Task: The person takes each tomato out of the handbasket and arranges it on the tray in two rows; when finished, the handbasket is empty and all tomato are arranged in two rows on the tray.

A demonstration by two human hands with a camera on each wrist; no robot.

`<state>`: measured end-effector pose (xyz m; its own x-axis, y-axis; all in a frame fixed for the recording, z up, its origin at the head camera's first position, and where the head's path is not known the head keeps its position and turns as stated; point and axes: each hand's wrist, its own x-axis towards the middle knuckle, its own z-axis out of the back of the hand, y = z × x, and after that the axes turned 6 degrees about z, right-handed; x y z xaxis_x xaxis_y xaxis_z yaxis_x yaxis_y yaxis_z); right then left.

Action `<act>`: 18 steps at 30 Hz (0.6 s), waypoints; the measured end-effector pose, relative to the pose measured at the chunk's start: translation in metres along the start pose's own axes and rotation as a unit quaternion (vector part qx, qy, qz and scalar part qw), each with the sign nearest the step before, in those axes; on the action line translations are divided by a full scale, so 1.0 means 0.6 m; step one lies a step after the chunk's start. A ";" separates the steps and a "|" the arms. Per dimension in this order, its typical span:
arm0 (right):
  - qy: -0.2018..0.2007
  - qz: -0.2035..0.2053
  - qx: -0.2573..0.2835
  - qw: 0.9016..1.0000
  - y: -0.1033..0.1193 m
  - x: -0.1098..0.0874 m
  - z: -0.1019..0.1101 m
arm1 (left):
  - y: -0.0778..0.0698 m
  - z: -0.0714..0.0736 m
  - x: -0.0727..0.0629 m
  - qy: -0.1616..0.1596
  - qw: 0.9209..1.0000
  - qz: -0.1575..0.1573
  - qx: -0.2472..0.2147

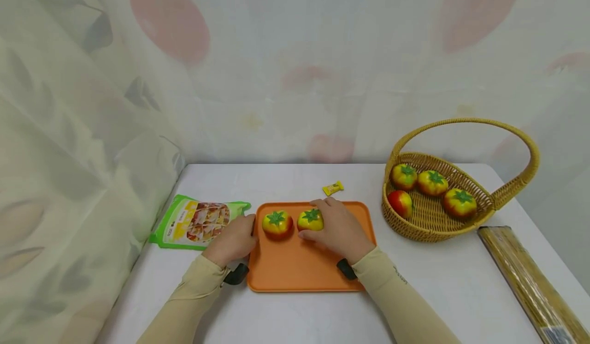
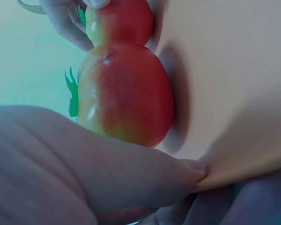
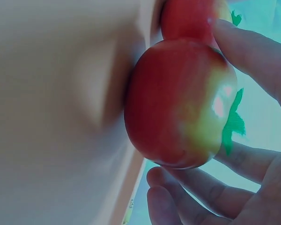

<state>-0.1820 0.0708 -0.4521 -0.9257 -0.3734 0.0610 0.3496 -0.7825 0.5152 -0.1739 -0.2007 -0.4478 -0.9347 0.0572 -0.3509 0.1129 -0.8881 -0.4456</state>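
An orange tray (image 1: 299,272) lies on the white table with two red-yellow, green-leaved tomatoes at its far side. My left hand (image 1: 234,240) grips the tray's left edge, and in the left wrist view the thumb lies over the rim with fingers beneath. Just right of that hand sits the left tomato (image 1: 277,224). The right tomato (image 1: 310,220) is held by my right hand (image 1: 340,230), its thumb on the near side and fingers round the far side. Whether this tomato touches the tray's surface I cannot tell.
A wicker basket (image 1: 426,230) with a tall handle holds several similar tomatoes and a red fruit (image 1: 400,203) at right. Left of the tray lies a green food bag (image 1: 203,223). A small yellow packet (image 1: 333,188) lies behind it. Wrapped wooden strips (image 1: 530,282) run along the right side.
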 end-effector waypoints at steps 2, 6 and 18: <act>-0.001 -0.003 0.000 1.000 -0.002 -0.001 0.002 | -0.003 0.000 0.001 0.000 1.000 -0.003 0.006; -0.003 -0.004 0.000 1.000 -0.006 -0.004 0.006 | -0.008 0.000 0.002 0.002 1.000 -0.008 0.005; -0.008 0.004 0.022 1.000 -0.010 -0.004 0.021 | 0.003 -0.001 0.005 0.007 1.000 0.001 -0.005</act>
<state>-0.1834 0.0825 -0.4448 -0.9248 -0.3723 0.0787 0.3515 -0.7563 0.5518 -0.1765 -0.2016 -0.4503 -0.9296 0.0629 -0.3631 0.1171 -0.8838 -0.4529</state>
